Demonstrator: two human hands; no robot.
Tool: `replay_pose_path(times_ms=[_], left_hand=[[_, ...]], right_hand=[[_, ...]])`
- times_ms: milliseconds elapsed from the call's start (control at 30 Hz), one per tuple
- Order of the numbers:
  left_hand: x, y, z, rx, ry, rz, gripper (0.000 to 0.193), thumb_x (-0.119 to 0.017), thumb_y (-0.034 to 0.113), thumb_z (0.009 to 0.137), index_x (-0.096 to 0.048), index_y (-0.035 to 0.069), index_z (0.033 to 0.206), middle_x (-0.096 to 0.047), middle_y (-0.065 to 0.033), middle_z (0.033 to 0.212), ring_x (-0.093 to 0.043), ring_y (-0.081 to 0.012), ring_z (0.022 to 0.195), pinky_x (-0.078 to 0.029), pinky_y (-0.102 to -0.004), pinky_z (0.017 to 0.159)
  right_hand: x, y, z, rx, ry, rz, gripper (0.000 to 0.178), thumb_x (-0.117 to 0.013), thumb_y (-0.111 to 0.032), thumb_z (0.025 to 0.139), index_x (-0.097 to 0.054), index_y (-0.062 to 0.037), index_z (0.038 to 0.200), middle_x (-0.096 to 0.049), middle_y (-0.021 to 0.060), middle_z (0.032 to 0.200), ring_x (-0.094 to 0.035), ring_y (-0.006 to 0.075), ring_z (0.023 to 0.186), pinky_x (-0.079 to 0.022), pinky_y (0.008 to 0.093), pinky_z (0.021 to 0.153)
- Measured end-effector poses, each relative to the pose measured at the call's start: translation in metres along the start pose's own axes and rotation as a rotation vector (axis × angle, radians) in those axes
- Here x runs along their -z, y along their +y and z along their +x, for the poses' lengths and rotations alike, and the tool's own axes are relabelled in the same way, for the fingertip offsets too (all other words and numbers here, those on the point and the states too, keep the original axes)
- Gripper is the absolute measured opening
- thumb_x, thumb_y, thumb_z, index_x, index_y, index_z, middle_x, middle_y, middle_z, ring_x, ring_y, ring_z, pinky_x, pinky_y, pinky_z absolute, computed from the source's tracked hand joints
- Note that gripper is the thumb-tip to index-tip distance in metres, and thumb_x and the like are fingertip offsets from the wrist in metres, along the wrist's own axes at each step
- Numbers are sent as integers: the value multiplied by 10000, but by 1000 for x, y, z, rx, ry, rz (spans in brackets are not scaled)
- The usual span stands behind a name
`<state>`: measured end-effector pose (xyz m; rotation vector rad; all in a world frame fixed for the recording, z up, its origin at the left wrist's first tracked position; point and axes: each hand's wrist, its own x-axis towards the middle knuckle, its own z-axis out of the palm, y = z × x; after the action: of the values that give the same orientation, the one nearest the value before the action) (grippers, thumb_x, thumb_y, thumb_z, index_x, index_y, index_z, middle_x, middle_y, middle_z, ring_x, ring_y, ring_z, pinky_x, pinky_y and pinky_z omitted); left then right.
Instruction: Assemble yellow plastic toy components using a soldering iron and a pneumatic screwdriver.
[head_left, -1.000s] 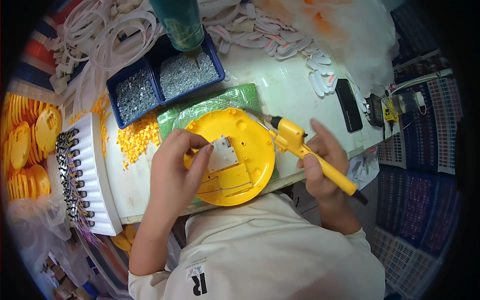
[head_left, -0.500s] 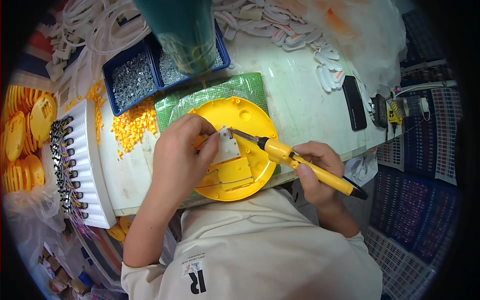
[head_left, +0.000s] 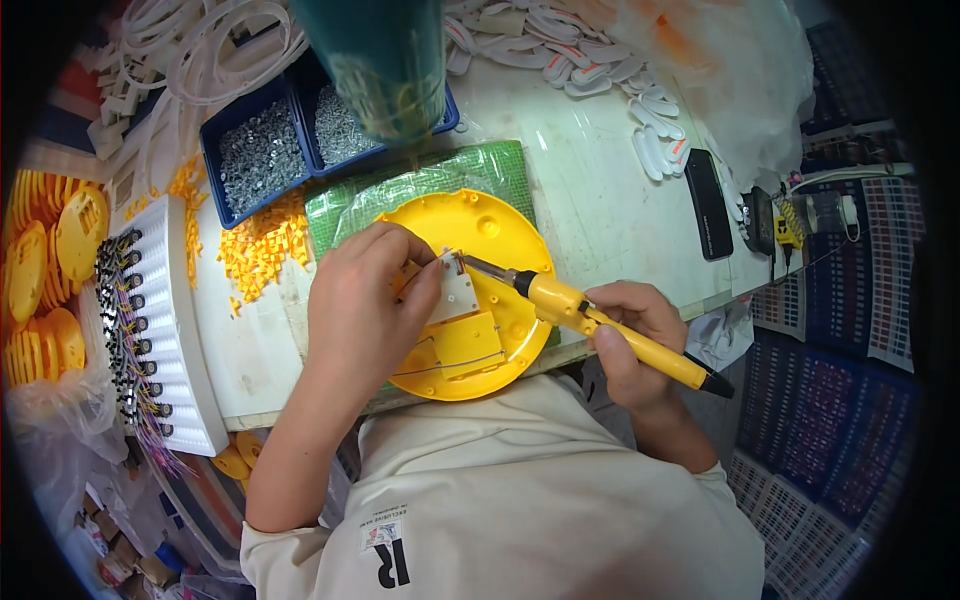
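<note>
Heat is the big worry here. The right hand (head_left: pixel 628 335) is wrapped tight around a yellow soldering iron with a dark metal tip (head_left: pixel 590 322). The tip reaches across to a small white square board (head_left: pixel 455 293), which sits inside a round yellow plastic shell (head_left: pixel 470 290) lying on the surface between the two hands. The left hand (head_left: pixel 365 300) is closed down on the board, with its fingertips (head_left: pixel 425 285) just beside the hot tip.

If the tip slides, it could burn those fingertips. If it rests too long, it could melt the yellow shell or spoil the board. If the left hand lets the board shift, the tip may land in the wrong spot. A thin wire (head_left: pixel 455 362) runs over a flat yellow box (head_left: pixel 465 340) in the shell below the tip, and a slip of the tip could scorch it.

The exact spot where the tip meets the board is too small to make out. The left hand covers part of the board and part of the shell. A blurry dark green thing (head_left: pixel 385 60) hangs close to the camera above the hands and hides part of a blue plastic tray of small metal bits (head_left: pixel 262 150). The iron's cord runs off behind the right hand and cannot be followed.
</note>
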<state>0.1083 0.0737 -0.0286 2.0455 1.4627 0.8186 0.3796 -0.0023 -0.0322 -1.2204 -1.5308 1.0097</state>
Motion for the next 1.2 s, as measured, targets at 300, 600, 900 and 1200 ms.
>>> replay_pose_path(times_ms=[300,600,900,1200], left_hand=[[1,0,-1,1,-30,44,137,-774,22,836,-643,-13,847,-676,-107,863,-659,-270,786,-525,-359,708],[2,0,-1,5,-35,51,132,-775,28,836,-650,-11,844,-679,-108,860,-661,-275,791,-523,-364,704],[5,3,0,-3,-29,23,139,-804,90,843,-690,10,839,-675,-102,838,-658,-315,795,-513,-426,718],[14,13,-5,27,-112,-7,118,-811,37,839,-722,17,913,-683,-90,863,-647,-257,809,-508,-360,714]], right_hand=[[3,-4,-1,-24,36,0,321,-598,-91,915,-607,70,1193,-682,119,995,-636,98,781,-545,219,693],[2,-3,4,22,170,42,282,-637,-121,914,-689,54,1130,-722,100,901,-613,94,718,-499,236,646],[11,-8,6,-121,218,151,412,-597,-289,991,-660,77,1172,-680,135,999,-624,131,747,-511,242,646],[12,-9,6,-171,171,144,301,-586,-154,943,-678,78,1110,-689,135,972,-617,113,713,-517,228,639]])
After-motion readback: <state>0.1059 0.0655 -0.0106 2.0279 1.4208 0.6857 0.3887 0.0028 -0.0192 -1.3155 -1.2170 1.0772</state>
